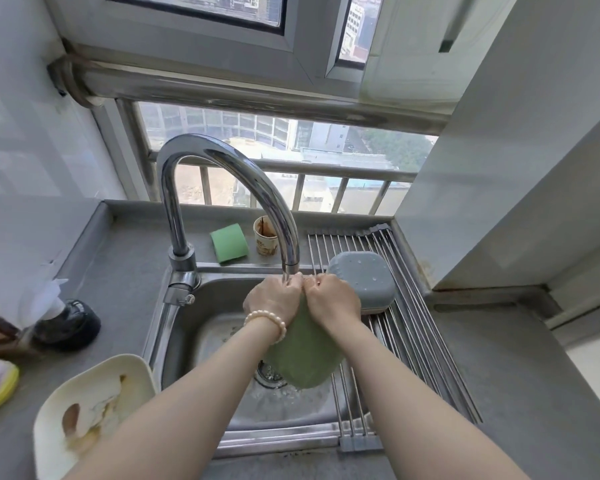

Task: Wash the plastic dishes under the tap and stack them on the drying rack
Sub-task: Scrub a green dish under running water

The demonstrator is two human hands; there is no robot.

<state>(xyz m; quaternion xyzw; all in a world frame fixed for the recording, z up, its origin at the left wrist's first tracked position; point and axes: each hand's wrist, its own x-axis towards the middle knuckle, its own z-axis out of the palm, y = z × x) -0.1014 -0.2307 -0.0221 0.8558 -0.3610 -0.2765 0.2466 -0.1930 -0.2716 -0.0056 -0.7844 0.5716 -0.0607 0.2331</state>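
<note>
Both hands hold a green plastic dish (302, 355) upright over the sink (222, 327), its far rim under the tap (222, 161) spout, where water runs. My left hand (274, 299), with a bead bracelet on the wrist, grips the rim on the left. My right hand (329, 299) grips the rim beside it. A blue-grey plastic dish (364, 278) lies upside down on the roll-up drying rack (413, 323) over the sink's right side. A dirty cream plastic dish (90, 410) lies on the counter at the near left.
A green sponge (229, 242) and a stained paper cup (265, 237) stand on the ledge behind the sink. A dark object (70, 323) with crumpled plastic sits on the left counter. A white wall rises to the right. A window railing runs behind.
</note>
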